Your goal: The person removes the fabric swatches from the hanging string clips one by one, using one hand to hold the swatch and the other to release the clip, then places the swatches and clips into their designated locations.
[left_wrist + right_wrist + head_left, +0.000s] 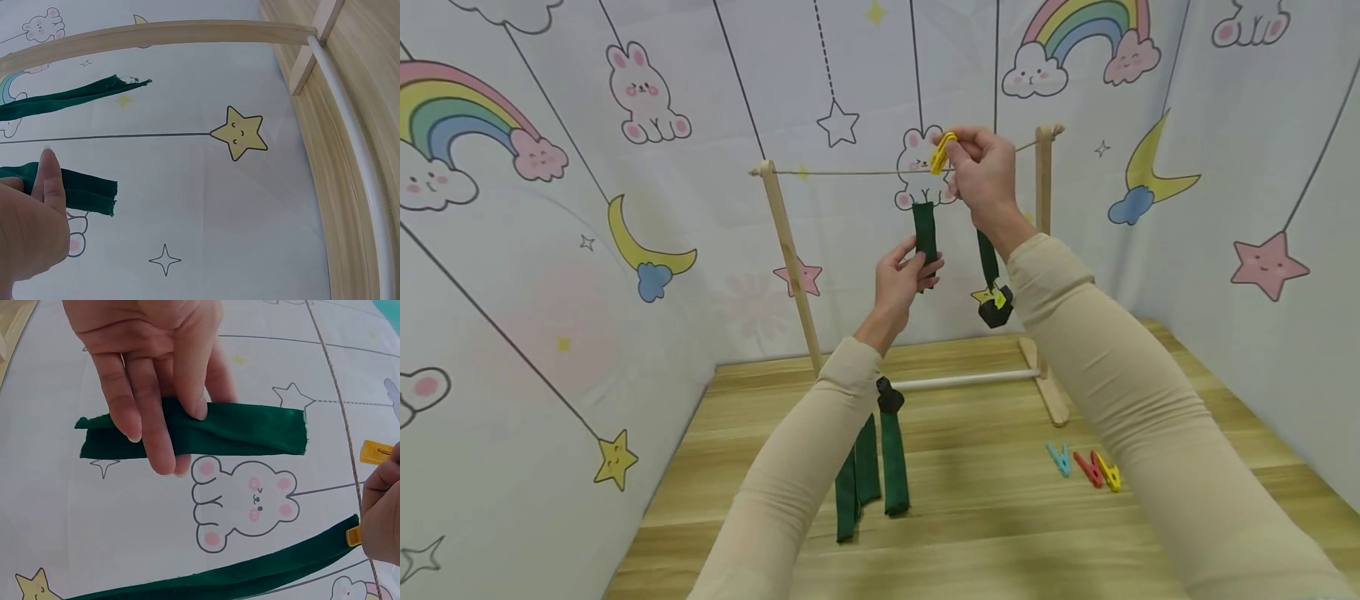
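Observation:
My left hand (898, 279) pinches a green fabric strip (924, 225) between thumb and fingers. The strip's upper end stands just below the rope (850, 173); in the right wrist view its cut end (290, 431) lies apart from the rope. Up at the rope, my right hand (988, 179) holds a yellow clothespin (943, 153) between thumb and fingers. To the right, a second green strip (269, 559) hangs from the rope, fastened with another yellow clothespin (354, 536); in the head view my right hand hides its top.
A wooden post (792, 267) carries the rope on the left, another (1043, 179) on the right, with a white bar (970, 381) low between them. Several green strips (895, 467) lie on the table at front left. Blue (1058, 458), red (1088, 469) and yellow clothespins (1108, 472) lie at right.

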Tool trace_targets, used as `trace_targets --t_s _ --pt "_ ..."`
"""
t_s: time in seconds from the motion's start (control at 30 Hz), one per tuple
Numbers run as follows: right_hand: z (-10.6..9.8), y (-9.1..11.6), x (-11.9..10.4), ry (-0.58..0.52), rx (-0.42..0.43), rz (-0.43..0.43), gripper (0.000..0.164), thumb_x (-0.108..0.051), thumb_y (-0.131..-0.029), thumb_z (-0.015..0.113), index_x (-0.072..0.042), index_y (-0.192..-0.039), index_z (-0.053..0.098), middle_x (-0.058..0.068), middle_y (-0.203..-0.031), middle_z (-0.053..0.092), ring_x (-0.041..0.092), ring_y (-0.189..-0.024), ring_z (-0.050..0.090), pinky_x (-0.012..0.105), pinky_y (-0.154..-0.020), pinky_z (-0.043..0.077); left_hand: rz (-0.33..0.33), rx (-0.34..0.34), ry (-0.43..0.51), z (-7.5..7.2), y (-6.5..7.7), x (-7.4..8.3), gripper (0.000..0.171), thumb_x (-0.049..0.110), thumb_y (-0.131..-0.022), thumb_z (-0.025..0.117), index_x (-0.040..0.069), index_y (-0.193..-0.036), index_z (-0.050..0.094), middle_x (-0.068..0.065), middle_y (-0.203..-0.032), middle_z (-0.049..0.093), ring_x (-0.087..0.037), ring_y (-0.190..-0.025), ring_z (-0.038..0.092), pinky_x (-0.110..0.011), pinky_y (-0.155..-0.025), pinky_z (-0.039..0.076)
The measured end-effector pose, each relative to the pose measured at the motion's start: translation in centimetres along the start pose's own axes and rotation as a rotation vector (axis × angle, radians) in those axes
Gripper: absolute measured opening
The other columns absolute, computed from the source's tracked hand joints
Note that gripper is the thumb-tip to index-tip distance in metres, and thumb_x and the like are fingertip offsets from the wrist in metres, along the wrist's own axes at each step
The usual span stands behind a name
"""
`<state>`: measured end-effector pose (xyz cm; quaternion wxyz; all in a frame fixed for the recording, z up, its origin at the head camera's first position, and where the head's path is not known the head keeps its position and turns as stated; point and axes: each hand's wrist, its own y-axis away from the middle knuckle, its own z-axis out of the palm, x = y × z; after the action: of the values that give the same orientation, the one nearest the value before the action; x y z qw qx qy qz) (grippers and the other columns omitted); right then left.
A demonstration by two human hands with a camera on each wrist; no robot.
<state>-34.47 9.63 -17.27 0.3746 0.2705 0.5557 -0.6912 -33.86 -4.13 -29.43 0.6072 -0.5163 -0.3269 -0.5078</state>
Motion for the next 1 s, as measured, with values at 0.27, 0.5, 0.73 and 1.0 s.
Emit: trace_targets --t_s 0.27,0.5,0.73,1.0 --pt "-0.5 1.0 0.5 0.004 -0.048 -0.026 0.022 -0.012 -0.098 0.061 -0.003 -0.118 0.065 0.01 -0.119 0.07 0.014 -0.045 0.043 0.019 -0.044 0.04 -0.016 -0.002 0.014 -0.7 0.8 -0.5 0.037 0.006 -0.104 0.053 0.004 -0.141 0.054 -0.022 -0.118 0.069 -0.031 -0.11 0.067 -0.04 -0.09 0.055" --pt "-1.7 2.4 1.1 -0.002 -0.08 -0.001 0.028 -0.012 -0.1 0.059 -0.003 -0.127 0.061 0.016 -0.127 0.066 0.014 -0.046 0.045 0.018 -0.045 0.041 -0.026 0.025 0.03 -1.2 1.5 -0.6 0.035 0.008 -0.103 0.055 0.002 -0.138 0.056 -0.022 -0.117 0.069 -0.027 -0.105 0.07 -0.04 -0.09 0.054" --pt "-4.0 4.5 2.3 0.038 -0.099 0.022 0.033 -0.015 -0.101 0.058 -0.006 -0.133 0.059 0.012 -0.129 0.065 0.015 -0.048 0.045 0.018 -0.046 0.042 -0.025 0.027 0.044 -2.0 2.7 -0.7 0.033 0.01 -0.103 0.057 0.001 -0.135 0.057 -0.023 -0.116 0.069 -0.03 -0.108 0.068 -0.038 -0.089 0.055" --pt "-7.6 7.6 5.2 0.072 -0.111 0.045 0.034 -0.012 -0.102 0.056 0.003 -0.133 0.056 0.017 -0.131 0.063 0.012 -0.047 0.047 0.018 -0.043 0.04 -0.074 0.041 0.048 -3.5 4.3 -1.9 0.032 0.013 -0.103 0.059 0.002 -0.133 0.059 -0.022 -0.119 0.068 -0.018 -0.092 0.073 -0.035 -0.084 0.057"
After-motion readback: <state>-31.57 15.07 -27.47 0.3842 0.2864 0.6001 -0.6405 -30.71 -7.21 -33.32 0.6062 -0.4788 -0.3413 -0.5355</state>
